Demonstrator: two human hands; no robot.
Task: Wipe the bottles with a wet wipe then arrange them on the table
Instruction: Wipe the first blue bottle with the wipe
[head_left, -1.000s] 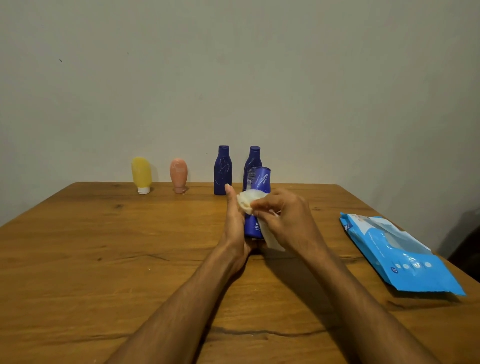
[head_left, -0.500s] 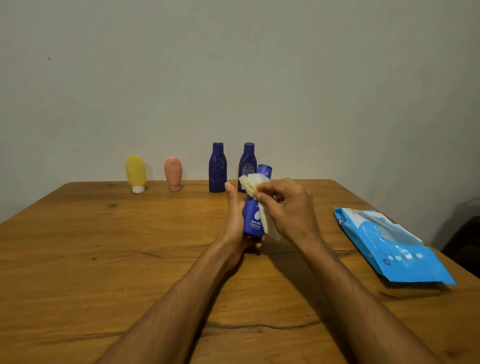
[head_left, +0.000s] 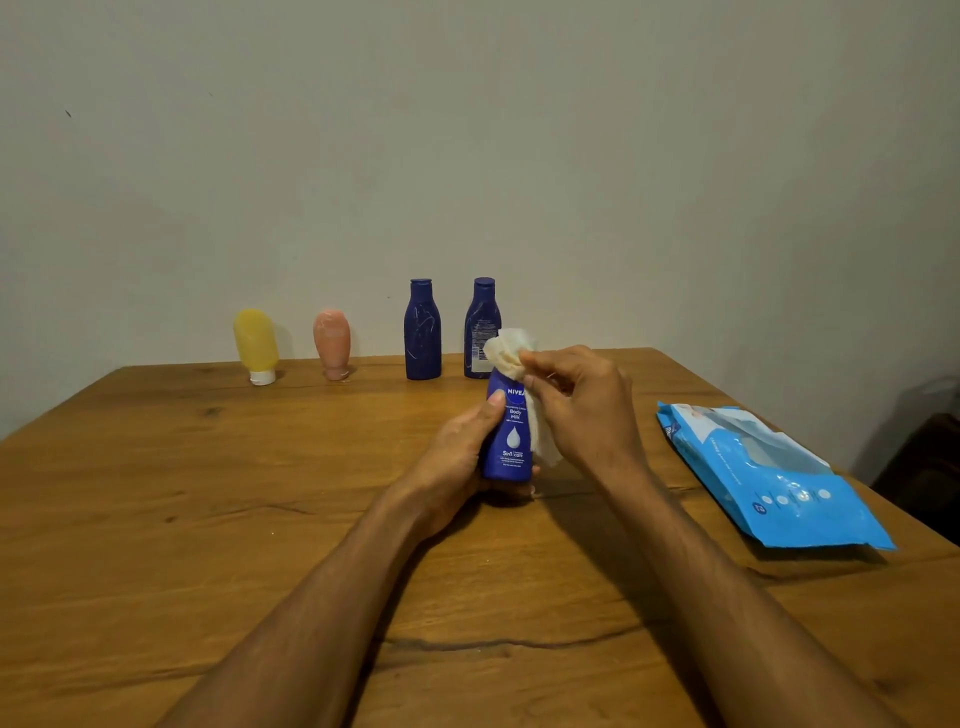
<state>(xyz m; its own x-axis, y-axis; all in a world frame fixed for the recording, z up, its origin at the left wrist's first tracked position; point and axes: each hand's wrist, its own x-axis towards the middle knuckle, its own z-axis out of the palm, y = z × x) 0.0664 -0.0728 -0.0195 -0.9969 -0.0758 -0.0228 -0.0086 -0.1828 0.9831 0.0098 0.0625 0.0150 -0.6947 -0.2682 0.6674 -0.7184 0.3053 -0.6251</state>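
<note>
While our left hand (head_left: 460, 460) curls round the base of a blue Nivea body milk bottle (head_left: 511, 441), steadying it upright near the table's (head_left: 208, 519) middle, our right hand (head_left: 584, 410) pinches a wet wipe (head_left: 511, 353) bunched over its cap to clean it. Four more line the far edge: a dark blue bottle (head_left: 422, 332), a second dark blue bottle (head_left: 479, 317), a yellow tube (head_left: 254, 340), a pink tube (head_left: 332, 340). One wipes pack (head_left: 769, 478) lies at the right edge.

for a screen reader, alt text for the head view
Left hand holds a blue bottle while right hand presses a wet wipe over its cap. Four more bottles stand at the table's far edge; a wipes pack lies right.
</note>
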